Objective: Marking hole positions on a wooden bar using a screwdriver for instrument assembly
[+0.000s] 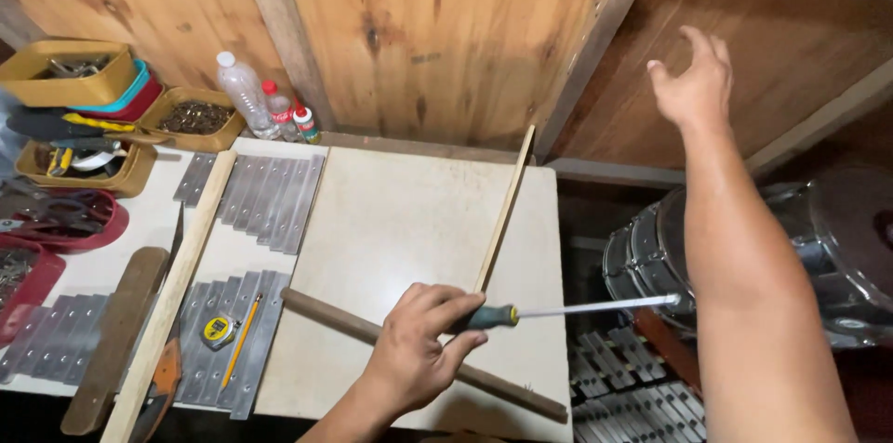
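Left hand (419,350) closed tight around the dark handle of a screwdriver (558,310); its shaft points right, out past the edge of the white table (391,220). The hand sits over a dark wooden rod (335,316). Right hand (693,80) raised toward the plank wall (437,34), fingers spread, holding nothing.

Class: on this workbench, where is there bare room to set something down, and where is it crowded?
Free: the pale tabletop between the metal bars and the thin slat, above the dark rod. Crowded: the left side, with trays, bottles and tape measure.
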